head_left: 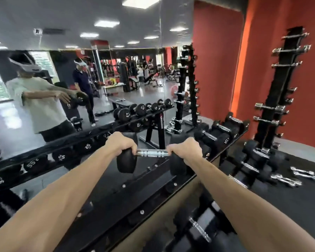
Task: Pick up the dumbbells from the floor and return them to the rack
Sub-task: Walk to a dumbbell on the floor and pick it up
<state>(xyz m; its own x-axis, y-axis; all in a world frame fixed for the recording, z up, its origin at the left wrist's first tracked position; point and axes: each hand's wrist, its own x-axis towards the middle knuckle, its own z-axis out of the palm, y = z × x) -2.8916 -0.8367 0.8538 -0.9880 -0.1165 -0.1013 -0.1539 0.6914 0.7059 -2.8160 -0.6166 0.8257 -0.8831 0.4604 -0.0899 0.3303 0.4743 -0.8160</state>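
Left hand [123, 143] and right hand [186, 149] clasping the heads of a black rubber-ended, chrome-handled dumbbell [152, 153], held level above the long black steel rack's [135, 193] top shelf

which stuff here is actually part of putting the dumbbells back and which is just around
Part of the job:
- dumbbell gripped at its two heads, left hand and right hand
- rack below it
- chrome dumbbells on the floor

Just around:
- tall upright stand with chrome dumbbells
- mirror
- orange wall
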